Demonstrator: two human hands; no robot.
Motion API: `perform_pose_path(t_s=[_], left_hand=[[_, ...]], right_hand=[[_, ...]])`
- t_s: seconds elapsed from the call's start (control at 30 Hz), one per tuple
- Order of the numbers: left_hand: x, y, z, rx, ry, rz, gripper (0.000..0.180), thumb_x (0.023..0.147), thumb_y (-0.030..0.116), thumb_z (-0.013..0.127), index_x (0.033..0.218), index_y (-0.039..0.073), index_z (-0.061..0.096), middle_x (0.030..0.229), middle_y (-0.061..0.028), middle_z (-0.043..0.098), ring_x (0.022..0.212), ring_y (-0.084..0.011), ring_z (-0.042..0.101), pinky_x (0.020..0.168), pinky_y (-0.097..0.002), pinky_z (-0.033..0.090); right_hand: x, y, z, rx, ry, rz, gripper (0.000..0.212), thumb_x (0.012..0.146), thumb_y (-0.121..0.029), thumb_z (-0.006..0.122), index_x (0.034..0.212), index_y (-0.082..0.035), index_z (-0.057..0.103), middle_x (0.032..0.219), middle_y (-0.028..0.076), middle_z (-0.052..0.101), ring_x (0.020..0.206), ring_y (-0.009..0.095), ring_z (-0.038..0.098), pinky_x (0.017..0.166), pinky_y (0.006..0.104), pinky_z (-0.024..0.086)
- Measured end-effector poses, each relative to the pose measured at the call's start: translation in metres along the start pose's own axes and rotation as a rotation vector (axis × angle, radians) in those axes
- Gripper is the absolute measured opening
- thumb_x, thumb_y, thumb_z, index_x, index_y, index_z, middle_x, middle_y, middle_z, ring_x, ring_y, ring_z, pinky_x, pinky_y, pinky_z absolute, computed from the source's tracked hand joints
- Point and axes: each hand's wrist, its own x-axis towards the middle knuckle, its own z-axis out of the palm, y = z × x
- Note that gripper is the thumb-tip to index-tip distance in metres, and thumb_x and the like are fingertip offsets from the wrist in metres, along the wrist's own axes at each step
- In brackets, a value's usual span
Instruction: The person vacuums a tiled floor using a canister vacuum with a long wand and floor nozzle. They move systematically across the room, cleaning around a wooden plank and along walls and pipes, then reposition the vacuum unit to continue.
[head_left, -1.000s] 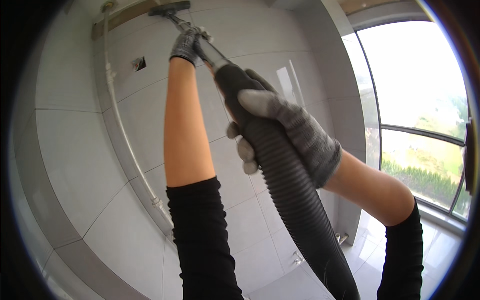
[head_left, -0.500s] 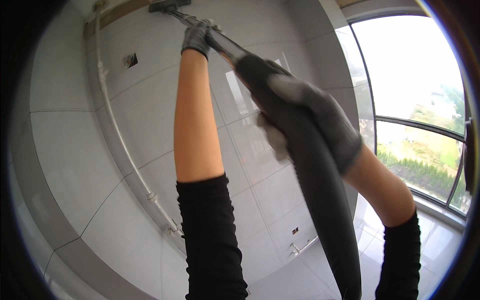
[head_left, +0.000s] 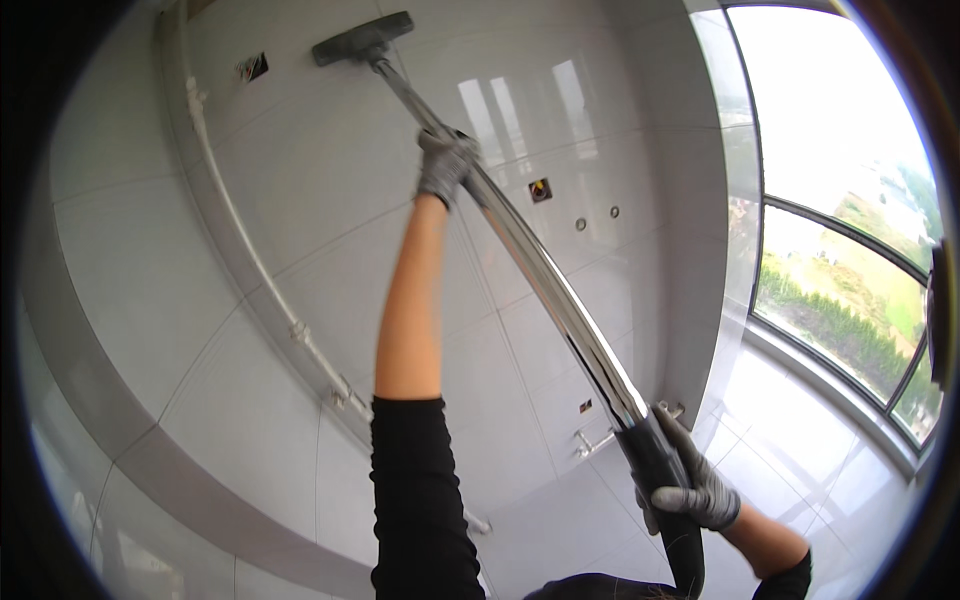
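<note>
A vacuum cleaner wand (head_left: 560,295) with a shiny metal tube slants across the view from lower right to upper left. Its wide dark brush head (head_left: 362,40) lies at the grey tiled wall (head_left: 390,275), high up. My left hand (head_left: 446,165), in a grey glove, is closed round the upper part of the tube, below the head. Lower down at the right, my gloved right hand (head_left: 700,492) grips the black handle (head_left: 652,452). A black hose (head_left: 684,555) runs down from the handle, past the bottom edge.
A pale pipe (head_left: 232,215) runs along the wall corner at left. Open socket boxes (head_left: 540,190) with wires and two small round holes are set in the tiles. Low on the wall is a pipe fitting (head_left: 595,441). At right stands a large window (head_left: 840,250) above a shiny tiled floor (head_left: 775,430).
The brush head has come down the wall and slightly right. My right hand has dropped with the handle toward the lower right; my left hand has moved down and right, still round the tube.
</note>
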Motion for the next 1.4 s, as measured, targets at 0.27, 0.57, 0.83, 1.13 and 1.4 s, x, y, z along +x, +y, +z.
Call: perform_pose_path(t_s=[0.27, 0.57, 0.83, 1.13, 1.4], left_hand=[[-0.280, -0.113, 0.025, -0.100, 0.181, -0.309, 0.086, 0.079, -0.002, 0.067, 0.142, 0.018, 0.012, 0.091, -0.0063, 0.051, 0.059, -0.0166, 0.058, 0.045, -0.0315, 0.053], [-0.049, 0.016, -0.031, -0.148, 0.143, 0.067, 0.045, 0.081, 0.003, 0.068, 0.115, 0.007, 0.038, 0.067, -0.0065, 0.053, 0.049, -0.0175, 0.055, 0.045, -0.0306, 0.051], [-0.274, -0.068, -0.046, -0.157, 0.159, -0.242, 0.092, 0.085, 0.011, 0.066, 0.147, 0.020, -0.002, 0.107, -0.0072, 0.048, 0.064, -0.0154, 0.057, 0.047, -0.0311, 0.055], [-0.118, 0.022, -0.095, -0.278, 0.124, 0.051, 0.082, 0.085, 0.008, 0.066, 0.145, 0.022, 0.012, 0.086, -0.0090, 0.053, 0.056, -0.0140, 0.056, 0.046, -0.0295, 0.055], [-0.264, -0.009, -0.097, -0.218, 0.275, -0.153, 0.099, 0.082, 0.018, 0.072, 0.148, 0.023, -0.001, 0.101, -0.0103, 0.051, 0.065, -0.0144, 0.058, 0.051, -0.0300, 0.056]], right_hand=[[-0.074, 0.161, -0.062, -0.120, 0.140, 0.081, 0.094, 0.077, -0.006, 0.076, 0.150, -0.022, 0.019, 0.105, 0.011, 0.057, 0.079, 0.018, 0.060, 0.061, 0.0338, 0.054], [0.035, 0.061, 0.012, -0.315, 0.096, -0.053, 0.091, 0.081, -0.012, 0.073, 0.151, -0.022, 0.017, 0.100, 0.009, 0.058, 0.074, 0.014, 0.059, 0.059, 0.0291, 0.053], [-0.028, 0.192, -0.012, -0.319, 0.127, 0.076, 0.088, 0.081, -0.003, 0.072, 0.150, -0.021, 0.020, 0.108, 0.008, 0.059, 0.086, 0.014, 0.058, 0.073, 0.0322, 0.051], [0.016, 0.096, 0.049, -0.360, 0.227, -0.056, 0.083, 0.078, -0.006, 0.076, 0.146, -0.025, 0.034, 0.105, 0.008, 0.063, 0.096, 0.016, 0.059, 0.087, 0.0360, 0.049], [-0.003, 0.164, 0.013, -0.264, 0.120, 0.098, 0.082, 0.079, -0.007, 0.075, 0.147, -0.021, 0.031, 0.121, 0.011, 0.057, 0.101, 0.018, 0.057, 0.084, 0.0350, 0.049]])
